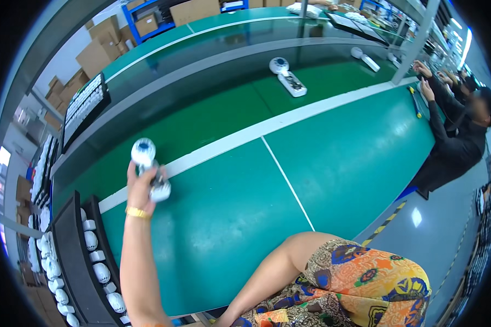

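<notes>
My left hand (139, 185) is closed around a white device (143, 152) with a ball-shaped head and a dark round spot on it. Its lower body, slightly blurred, shows between and below my fingers. I hold it over the white edge strip (202, 150) between the teal tabletop (218, 218) and the green conveyor belt (202, 114). A similar device (292, 84) lies on the belt to the right, its rectangular body open with inner parts showing. My right forearm (267, 272) slants down to the lower edge; the hand is out of sight.
Black trays (73, 261) with several white round-headed parts stand at the left. Another black tray (84, 106) rests across the belt. More devices (365, 59) lie farther along. A co-worker in dark clothes (458, 136) sits at the right, near a yellow-and-black tool (414, 102).
</notes>
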`<state>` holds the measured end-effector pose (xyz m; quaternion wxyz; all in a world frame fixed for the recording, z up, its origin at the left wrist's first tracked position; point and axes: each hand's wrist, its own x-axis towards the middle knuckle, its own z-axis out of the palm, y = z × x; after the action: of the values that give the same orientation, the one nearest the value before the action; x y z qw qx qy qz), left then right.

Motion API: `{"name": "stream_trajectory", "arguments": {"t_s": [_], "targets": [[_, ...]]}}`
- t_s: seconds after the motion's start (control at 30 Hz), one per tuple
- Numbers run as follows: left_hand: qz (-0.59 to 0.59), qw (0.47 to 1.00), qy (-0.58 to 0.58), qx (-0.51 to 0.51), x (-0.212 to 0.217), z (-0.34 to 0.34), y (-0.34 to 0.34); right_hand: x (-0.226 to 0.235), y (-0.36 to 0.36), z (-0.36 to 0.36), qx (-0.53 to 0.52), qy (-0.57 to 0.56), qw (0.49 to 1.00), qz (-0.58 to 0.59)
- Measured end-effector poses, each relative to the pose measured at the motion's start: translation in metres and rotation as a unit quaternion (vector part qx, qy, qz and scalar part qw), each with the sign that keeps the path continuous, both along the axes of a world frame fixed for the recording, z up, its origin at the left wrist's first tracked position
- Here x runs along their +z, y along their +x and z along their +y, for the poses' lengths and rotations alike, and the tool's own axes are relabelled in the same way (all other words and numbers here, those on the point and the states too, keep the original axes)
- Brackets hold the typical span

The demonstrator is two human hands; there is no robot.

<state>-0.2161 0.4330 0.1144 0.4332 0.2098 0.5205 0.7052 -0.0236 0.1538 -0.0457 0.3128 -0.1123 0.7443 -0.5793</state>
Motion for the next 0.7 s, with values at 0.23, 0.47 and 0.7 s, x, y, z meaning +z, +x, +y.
{"name": "stream_trajectory", "arguments": {"t_s": [0.23, 0.47, 0.7], "targets": [[0.214, 0.970, -0.005, 0.117, -0.044, 0.102, -0.053, 0.008, -0.003, 0.033, -0.004, -0.017, 1.000, -0.017], [0.604, 0.772, -0.093, 0.174, -0.022, 0.082, -0.077, 0.032, 0.032, 0.078, 0.176, -0.065, 0.982, -0.022], [0.743, 0.452, -0.325, 0.371, 0.072, -0.173, -0.236, 0.092, 0.009, 0.081, 0.247, -0.030, 0.955, -0.159]]}}
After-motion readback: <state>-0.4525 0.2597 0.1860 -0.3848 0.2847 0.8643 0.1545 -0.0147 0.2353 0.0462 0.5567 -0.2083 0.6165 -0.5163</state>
